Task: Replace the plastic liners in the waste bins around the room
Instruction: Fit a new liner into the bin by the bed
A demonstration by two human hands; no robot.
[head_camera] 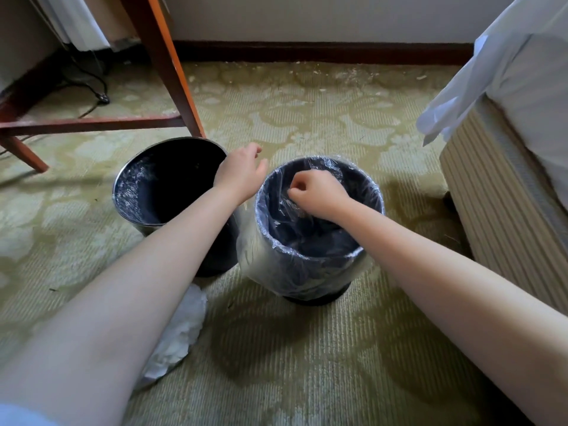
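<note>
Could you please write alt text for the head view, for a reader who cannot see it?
A person's right hand pinches the clear liner fitted in the right bin, while the left hand hovers open over the rim of the left bin. Both stand on carpet, crumpled plastic nearby, a bed at right.

The lined bin wears clear, crinkled, glossy plastic film. Left of it, the second bin shows a dark, glossy inner wall. Beneath it: matt, ribbed woven carpet. Behind it: varnished wood legs. Right of it: striped cloth bed base.
</note>
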